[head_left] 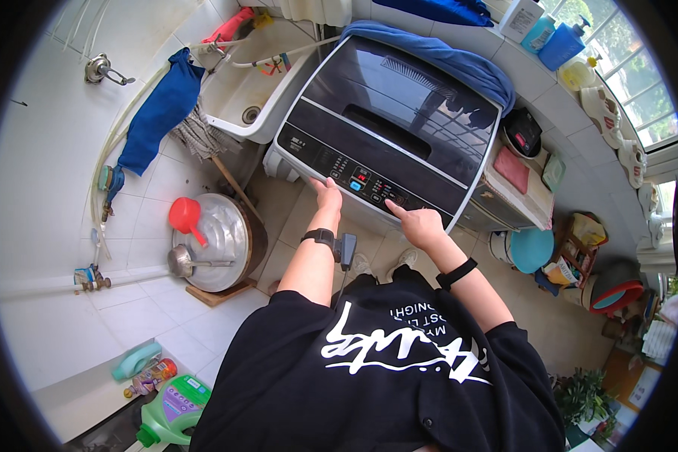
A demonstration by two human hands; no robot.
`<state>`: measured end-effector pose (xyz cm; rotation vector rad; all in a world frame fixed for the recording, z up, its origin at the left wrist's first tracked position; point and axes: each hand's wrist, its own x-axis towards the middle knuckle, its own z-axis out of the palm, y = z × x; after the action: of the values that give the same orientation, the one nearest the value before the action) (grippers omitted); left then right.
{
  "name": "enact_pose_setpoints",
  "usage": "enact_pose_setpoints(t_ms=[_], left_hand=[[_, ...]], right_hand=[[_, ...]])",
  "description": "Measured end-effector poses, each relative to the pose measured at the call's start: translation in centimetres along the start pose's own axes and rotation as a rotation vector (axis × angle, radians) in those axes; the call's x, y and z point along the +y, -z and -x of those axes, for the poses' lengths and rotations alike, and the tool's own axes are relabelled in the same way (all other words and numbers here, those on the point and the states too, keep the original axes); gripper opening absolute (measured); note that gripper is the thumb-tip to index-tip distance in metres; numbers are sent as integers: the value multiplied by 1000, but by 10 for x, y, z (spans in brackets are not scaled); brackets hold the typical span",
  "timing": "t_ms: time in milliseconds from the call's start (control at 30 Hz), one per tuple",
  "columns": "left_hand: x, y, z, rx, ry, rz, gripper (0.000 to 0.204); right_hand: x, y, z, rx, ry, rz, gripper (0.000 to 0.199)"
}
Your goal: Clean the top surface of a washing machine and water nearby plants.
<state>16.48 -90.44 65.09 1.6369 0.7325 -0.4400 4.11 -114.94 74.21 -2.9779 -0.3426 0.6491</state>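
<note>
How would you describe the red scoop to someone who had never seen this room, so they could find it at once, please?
Start at the top-loading washing machine and look to the person's left, past the white sink, down to the floor. There a round metal lid covers a container, and the red scoop lies on its upper left part. The metal ladle beside it is silver; the scoop is bright red plastic.

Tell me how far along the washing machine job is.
Done: the washing machine has its lid shut and its display lit. In hand: the right hand presses a finger on the control panel, the left hand resting at its edge. Whether a cycle runs cannot be told.
</note>
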Motion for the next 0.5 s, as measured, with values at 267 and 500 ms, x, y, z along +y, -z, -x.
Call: enact_pose_setpoints(t_ms=[267,500], left_hand=[[4,-2,5,-4,-59,58,79],[-7,-2,-1,37,-102,1,81]], right_hand=[[-6,0,-3,-45,-17,18,82],[-8,10,-1,-34,-18,-1,80]])
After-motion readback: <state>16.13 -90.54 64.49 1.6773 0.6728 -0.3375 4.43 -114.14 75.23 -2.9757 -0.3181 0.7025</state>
